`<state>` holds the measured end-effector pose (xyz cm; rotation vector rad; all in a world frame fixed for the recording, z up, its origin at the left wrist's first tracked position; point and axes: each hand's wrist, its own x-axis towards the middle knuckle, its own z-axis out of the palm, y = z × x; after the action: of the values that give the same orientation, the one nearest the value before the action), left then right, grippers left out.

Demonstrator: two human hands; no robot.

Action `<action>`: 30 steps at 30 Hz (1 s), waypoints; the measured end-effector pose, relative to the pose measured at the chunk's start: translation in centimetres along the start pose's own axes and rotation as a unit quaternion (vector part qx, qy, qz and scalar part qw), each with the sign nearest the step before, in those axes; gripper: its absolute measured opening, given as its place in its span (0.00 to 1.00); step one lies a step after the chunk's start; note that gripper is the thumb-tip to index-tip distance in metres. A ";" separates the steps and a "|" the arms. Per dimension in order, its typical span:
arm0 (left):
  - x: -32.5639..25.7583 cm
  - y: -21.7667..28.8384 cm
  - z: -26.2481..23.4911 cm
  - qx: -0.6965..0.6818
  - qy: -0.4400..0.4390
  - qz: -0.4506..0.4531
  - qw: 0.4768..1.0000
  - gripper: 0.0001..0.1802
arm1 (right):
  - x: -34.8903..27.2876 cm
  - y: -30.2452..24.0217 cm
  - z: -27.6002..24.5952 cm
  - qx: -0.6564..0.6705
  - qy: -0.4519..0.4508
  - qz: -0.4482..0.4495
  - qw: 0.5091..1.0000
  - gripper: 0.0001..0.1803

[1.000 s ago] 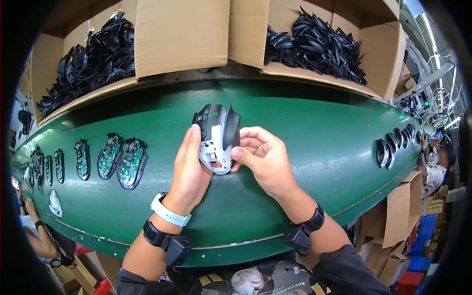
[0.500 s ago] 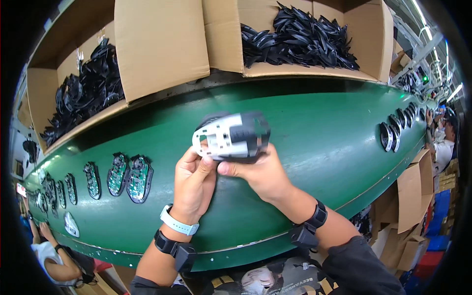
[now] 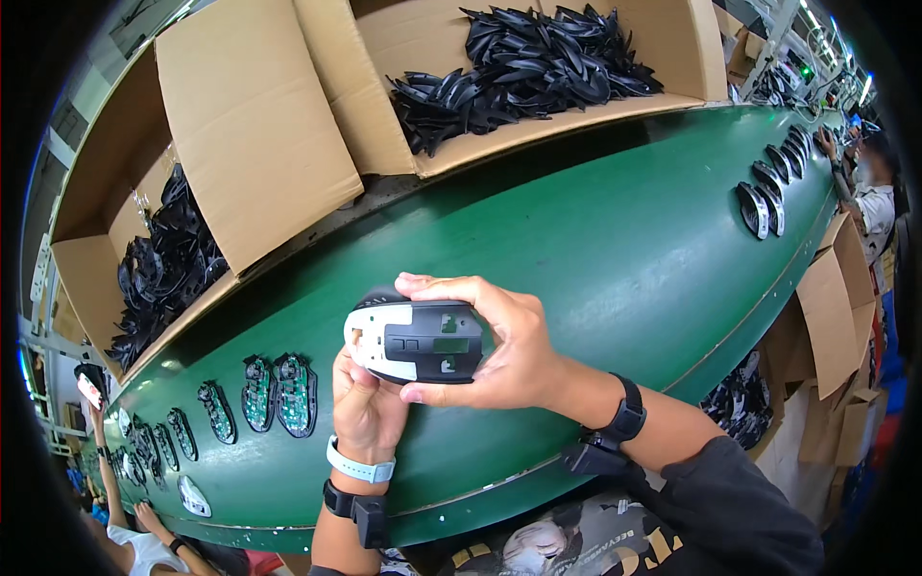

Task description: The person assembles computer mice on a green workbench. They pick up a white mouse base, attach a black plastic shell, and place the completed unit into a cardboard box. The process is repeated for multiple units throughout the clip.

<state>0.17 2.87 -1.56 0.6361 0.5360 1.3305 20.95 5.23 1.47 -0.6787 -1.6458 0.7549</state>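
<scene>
Above the green belt point(image 3: 576, 298) I hold a black and white computer mouse shell point(image 3: 399, 344), its long side lying left to right. Small cut-outs in the shell show green through them. My right hand point(image 3: 523, 350) is closed around the right end, fingers along the far edge and thumb on the near edge. At the left end, my left hand point(image 3: 365, 403) grips the white part from below, its thumb bent at the near side. Some of its fingers are hidden under the shell.
Left on the belt lie several mouse bases with green circuit boards point(image 3: 295, 396) and a white piece point(image 3: 193, 496). Black and white shells point(image 3: 753, 210) line the far right. Cardboard boxes point(image 3: 259, 125) of black plastic parts point(image 3: 538, 72) stand behind. Co-workers are at both ends.
The shell has come nearer and turned, so its cut-out face shows more fully. My right hand has shifted to wrap its right end. The whole view has tilted.
</scene>
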 end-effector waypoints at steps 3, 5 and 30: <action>0.1 -0.2 1.0 -0.027 -0.022 -0.019 0.999 0.35 | 0.5 -0.8 -1.0 0.037 -0.029 0.052 0.998 0.43; 0.5 0.0 1.9 0.001 -0.027 -0.002 1.000 0.36 | 0.7 0.2 -1.2 0.114 -0.047 0.092 0.988 0.46; -8.0 5.3 1.2 0.705 0.150 0.127 0.681 0.23 | -0.7 2.5 -0.1 -0.331 -0.232 -0.011 0.915 0.22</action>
<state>-4.09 -4.49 2.94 1.8053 1.8680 1.0563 21.26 6.23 -0.86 -0.9997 -2.3828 0.3302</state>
